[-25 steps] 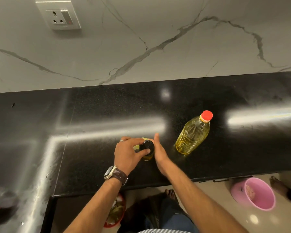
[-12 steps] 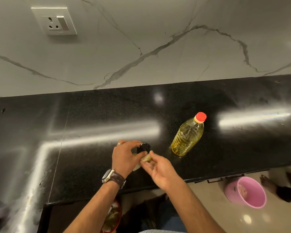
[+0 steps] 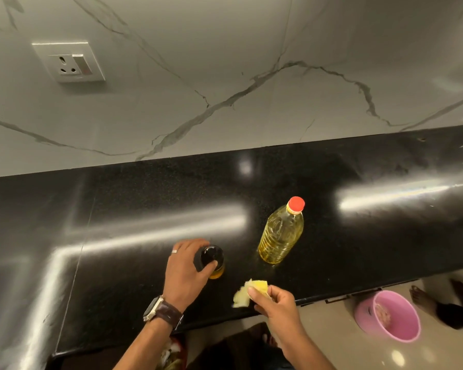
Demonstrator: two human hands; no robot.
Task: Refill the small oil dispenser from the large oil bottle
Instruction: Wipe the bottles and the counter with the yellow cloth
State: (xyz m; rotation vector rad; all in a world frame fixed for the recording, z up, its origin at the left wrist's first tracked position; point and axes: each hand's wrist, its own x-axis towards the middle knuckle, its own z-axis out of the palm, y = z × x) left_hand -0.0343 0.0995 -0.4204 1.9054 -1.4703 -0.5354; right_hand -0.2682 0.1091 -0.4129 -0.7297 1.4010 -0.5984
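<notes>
Gripping dispenser [image 3: 212,260], right hand [image 3: 274,303] pinches perhaps plastic [image 3: 249,291].

The left hand [image 3: 186,268] covers most of the small oil dispenser [image 3: 213,260]; only its dark top and a sliver of amber at the base show. The pale yellow scrap [image 3: 249,292] pinched by the right hand [image 3: 274,303] is blurred, so what it is cannot be told. Both forearms run off the bottom edge. The counter [image 3: 358,236] is cut by the left and right edges. Beneath its front edge, a red container [image 3: 171,353] is mostly hidden by the left forearm. The pink bucket's [image 3: 388,316] contents are too blurred to name.
</notes>
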